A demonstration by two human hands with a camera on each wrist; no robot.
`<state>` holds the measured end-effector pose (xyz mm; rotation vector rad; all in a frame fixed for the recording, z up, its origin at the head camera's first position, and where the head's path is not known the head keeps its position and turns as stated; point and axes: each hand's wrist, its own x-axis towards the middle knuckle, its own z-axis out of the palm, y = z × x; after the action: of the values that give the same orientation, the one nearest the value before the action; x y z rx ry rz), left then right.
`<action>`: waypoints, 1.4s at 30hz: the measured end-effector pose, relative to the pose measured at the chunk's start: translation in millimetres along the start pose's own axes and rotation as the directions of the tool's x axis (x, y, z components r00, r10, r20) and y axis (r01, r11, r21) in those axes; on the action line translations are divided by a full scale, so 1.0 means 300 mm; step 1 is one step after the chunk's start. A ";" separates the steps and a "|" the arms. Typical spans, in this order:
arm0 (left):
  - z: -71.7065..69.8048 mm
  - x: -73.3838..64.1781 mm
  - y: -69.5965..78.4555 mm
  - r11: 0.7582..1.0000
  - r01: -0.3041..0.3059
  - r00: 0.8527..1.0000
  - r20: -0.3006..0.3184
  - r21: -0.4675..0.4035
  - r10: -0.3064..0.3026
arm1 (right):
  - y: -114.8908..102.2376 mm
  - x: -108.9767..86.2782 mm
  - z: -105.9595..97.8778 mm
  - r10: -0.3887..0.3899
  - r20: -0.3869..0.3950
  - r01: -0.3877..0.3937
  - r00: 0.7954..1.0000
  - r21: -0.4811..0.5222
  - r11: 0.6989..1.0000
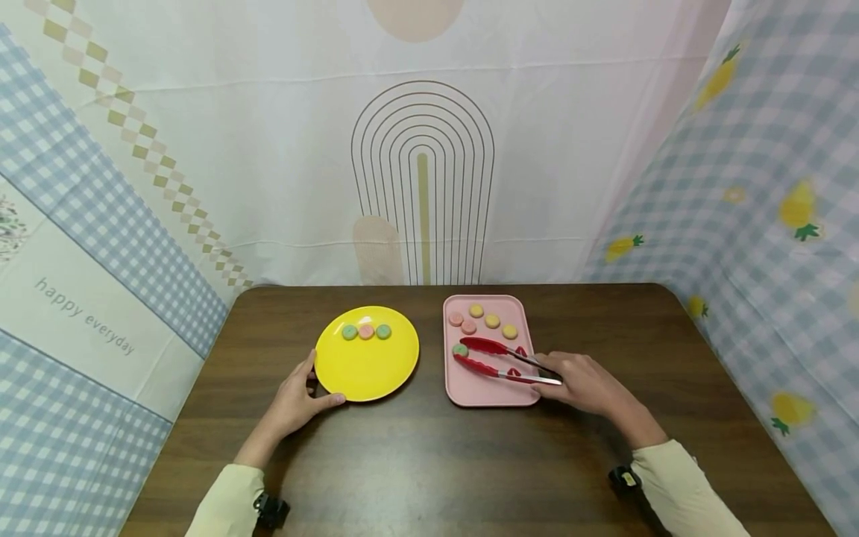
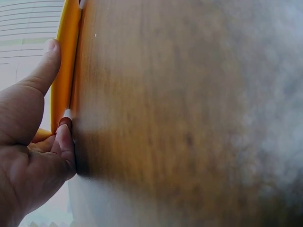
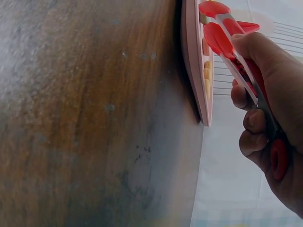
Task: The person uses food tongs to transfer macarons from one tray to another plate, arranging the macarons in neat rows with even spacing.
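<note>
Gripping the yellow plate by its near left rim, the left grip pinches the edge; press too hard there, I'd judge, and the plate could tip, sliding the two green macarons and the pink macaron between them. Next comes a strip of bench, where anything loosely held might drop. On the pink tray, near its raised left rim, the tongs have their red tips either side of another green macaron; I can't tell whether it's lifted. Over-squeezing might squirt it out. Pink pieces and yellow pieces lie just beyond, easily nudged by the far arm. Rightmost, the right grip is wrapped round the tongs' handles.
</note>
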<state>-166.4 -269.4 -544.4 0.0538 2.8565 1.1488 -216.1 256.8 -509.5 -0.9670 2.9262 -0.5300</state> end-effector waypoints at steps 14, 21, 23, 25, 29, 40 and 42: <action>-0.002 0.001 0.002 1.000 0.002 1.000 -0.001 0.007 -0.002 | 0.013 -0.004 0.008 -0.045 -0.062 0.045 0.997 0.004 0.999; -0.004 0.001 0.001 1.000 0.003 1.000 0.000 0.008 -0.003 | 0.010 0.003 -0.004 -0.065 -0.097 0.065 0.993 -0.005 0.998; -0.004 0.002 0.001 1.000 0.003 1.000 -0.001 0.007 -0.003 | 0.007 0.008 -0.010 -0.069 -0.101 0.068 0.993 -0.017 0.998; -0.003 0.003 0.001 1.000 0.005 1.000 -0.001 0.008 -0.005 | 0.002 0.014 -0.020 -0.060 -0.099 0.059 0.993 -0.018 0.998; -0.003 0.003 0.002 1.000 0.006 1.000 0.000 0.007 -0.006 | -0.009 0.033 -0.043 -0.039 -0.089 0.038 0.995 -0.012 0.999; -0.004 -0.004 0.005 1.000 0.013 1.000 0.011 0.017 -0.014 | -0.070 0.112 -0.076 -0.124 -0.092 0.122 0.988 -0.036 0.992; -0.006 -0.005 0.005 1.000 0.017 1.000 0.012 0.017 -0.017 | -0.086 0.135 -0.079 -0.146 -0.103 0.142 0.984 -0.045 0.989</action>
<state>-165.1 -269.5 -542.1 0.0372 2.8501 1.1174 -236.7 221.3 -475.2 -1.1990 2.9840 -0.5503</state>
